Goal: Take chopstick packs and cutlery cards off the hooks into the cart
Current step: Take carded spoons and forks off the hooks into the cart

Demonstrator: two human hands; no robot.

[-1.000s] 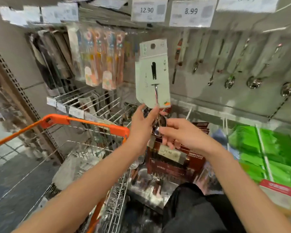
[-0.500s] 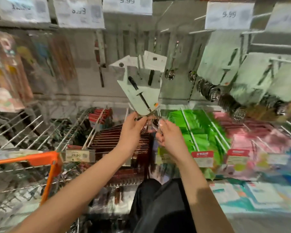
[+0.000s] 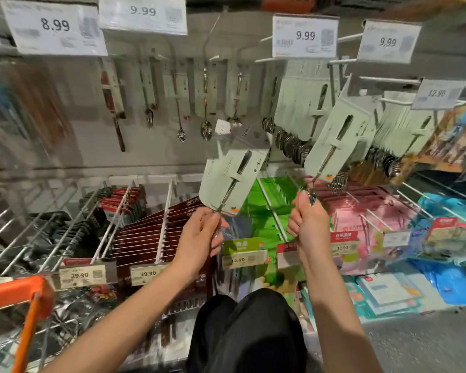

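Note:
My left hand grips the lower end of a pale green cutlery card with a spoon on it, held up in front of the shelves. My right hand grips the spoon end of a second pale green cutlery card, tilted up to the right in front of the hanging cards. More cutlery cards hang in rows on hooks at the upper right. Dark red chopstick packs hang on lower hooks at centre left. The orange cart handle shows at the lower left.
Price tags stick out on hook ends along the top. Single spoons and forks on cards hang on the back panel. Green, pink and blue packs fill the lower hooks at right. My dark-clothed knee is below.
The view swung right, away from the cart. My hands, together on a bunch of cards before, have moved apart; each now holds its own card, the right one nearer the hanging rows.

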